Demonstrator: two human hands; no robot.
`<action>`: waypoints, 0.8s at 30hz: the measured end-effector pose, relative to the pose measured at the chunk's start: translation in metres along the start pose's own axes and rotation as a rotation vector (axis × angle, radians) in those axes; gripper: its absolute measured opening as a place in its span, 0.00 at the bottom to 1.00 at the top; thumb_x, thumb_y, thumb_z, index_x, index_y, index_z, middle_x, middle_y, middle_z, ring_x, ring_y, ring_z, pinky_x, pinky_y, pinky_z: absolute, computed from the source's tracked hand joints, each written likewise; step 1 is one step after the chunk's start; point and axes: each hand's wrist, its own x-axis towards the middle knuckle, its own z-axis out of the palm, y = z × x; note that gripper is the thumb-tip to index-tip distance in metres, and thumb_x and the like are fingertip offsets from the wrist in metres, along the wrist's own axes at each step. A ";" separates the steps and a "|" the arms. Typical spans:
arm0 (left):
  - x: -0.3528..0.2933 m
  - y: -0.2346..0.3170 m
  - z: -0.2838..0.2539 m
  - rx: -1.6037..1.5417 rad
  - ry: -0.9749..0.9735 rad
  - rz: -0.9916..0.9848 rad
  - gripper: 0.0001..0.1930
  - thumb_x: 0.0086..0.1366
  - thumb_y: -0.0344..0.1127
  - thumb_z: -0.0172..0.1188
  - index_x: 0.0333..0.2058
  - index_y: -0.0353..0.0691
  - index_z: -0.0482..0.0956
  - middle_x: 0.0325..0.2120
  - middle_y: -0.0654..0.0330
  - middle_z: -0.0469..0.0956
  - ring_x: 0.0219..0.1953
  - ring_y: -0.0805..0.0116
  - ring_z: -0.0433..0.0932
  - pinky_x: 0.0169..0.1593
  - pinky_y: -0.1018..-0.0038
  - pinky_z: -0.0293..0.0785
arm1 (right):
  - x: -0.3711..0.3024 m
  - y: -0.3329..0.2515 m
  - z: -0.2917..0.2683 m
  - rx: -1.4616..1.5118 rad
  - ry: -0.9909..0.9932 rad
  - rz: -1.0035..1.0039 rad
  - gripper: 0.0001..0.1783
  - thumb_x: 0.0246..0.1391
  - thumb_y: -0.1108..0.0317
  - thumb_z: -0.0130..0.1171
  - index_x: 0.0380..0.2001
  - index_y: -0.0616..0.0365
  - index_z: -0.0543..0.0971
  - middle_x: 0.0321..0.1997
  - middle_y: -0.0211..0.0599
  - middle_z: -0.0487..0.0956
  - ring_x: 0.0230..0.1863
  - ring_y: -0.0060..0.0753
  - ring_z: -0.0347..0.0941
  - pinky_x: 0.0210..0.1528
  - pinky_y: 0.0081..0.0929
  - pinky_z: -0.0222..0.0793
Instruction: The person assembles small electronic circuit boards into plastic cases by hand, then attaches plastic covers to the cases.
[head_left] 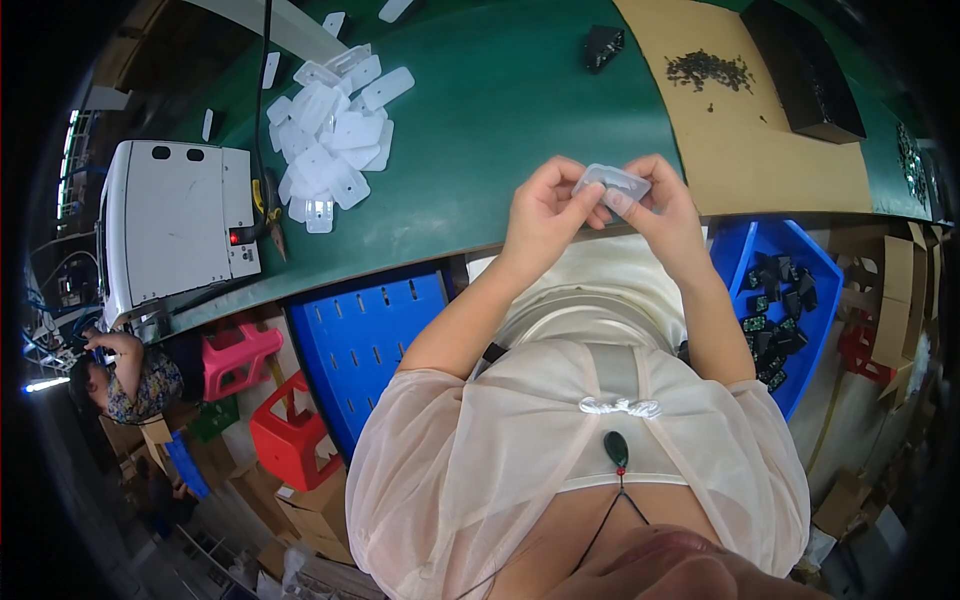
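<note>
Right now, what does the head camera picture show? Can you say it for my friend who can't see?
Two hands, the left hand and right hand, pinch a small clear plastic piece at the edge of a green table. A pile of the same pieces lies to the left beside a white machine; a blue bin of small dark parts sits lower right.

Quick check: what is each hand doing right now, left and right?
Left hand: closed, pinching the left end of a small clear plastic case.
Right hand: closed, pinching the right end of the same case.
</note>
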 end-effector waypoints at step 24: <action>0.033 0.014 -0.064 1.208 0.221 0.180 0.11 0.57 0.35 0.57 0.37 0.38 0.75 0.29 0.58 0.75 0.31 0.58 0.74 0.35 0.66 0.70 | 0.179 -0.019 -0.042 -1.559 -0.277 -0.449 0.25 0.43 0.82 0.50 0.48 0.54 0.70 0.52 0.37 0.68 0.51 0.45 0.65 0.50 0.35 0.63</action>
